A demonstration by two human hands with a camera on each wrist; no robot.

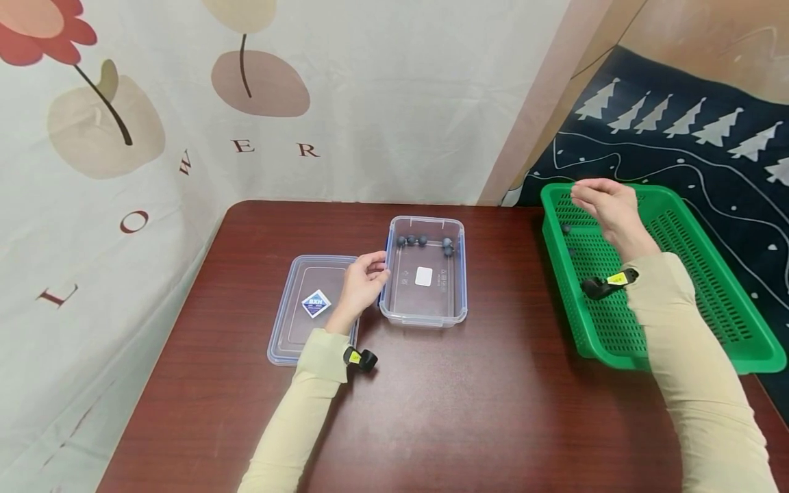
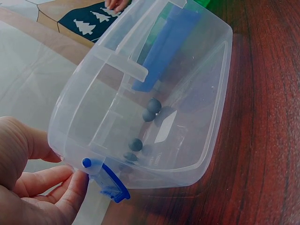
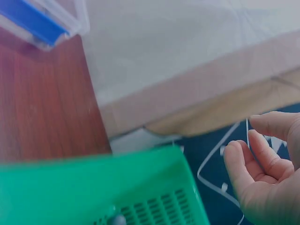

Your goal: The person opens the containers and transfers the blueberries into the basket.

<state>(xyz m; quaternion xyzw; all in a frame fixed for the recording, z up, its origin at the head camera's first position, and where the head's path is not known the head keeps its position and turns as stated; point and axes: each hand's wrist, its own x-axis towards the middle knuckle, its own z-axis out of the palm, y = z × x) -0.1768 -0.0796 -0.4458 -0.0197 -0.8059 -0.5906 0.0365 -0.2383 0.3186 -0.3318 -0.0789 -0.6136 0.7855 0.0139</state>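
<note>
A clear plastic box (image 1: 424,301) with blue side latches stands uncovered on the table. Several small, round, dark blue balls (image 1: 422,240) lie inside it, toward the far end. My left hand (image 1: 361,281) is at the box's left side, its fingertips touching the outside by a blue latch (image 2: 112,180). To the right, my right hand (image 1: 611,209) is raised over the far part of a green perforated basket (image 1: 570,301). Its fingers are loosely bent, and the right wrist view shows nothing between thumb and fingers. A dark ball (image 1: 566,229) lies in the basket near its left wall.
The box's clear lid (image 1: 292,329), with a blue-and-white label, lies flat at the left, partly under my left forearm. A white printed curtain (image 1: 382,103) hangs behind the brown table (image 1: 481,411). Dark cloth with white trees (image 1: 672,113) is beyond the basket.
</note>
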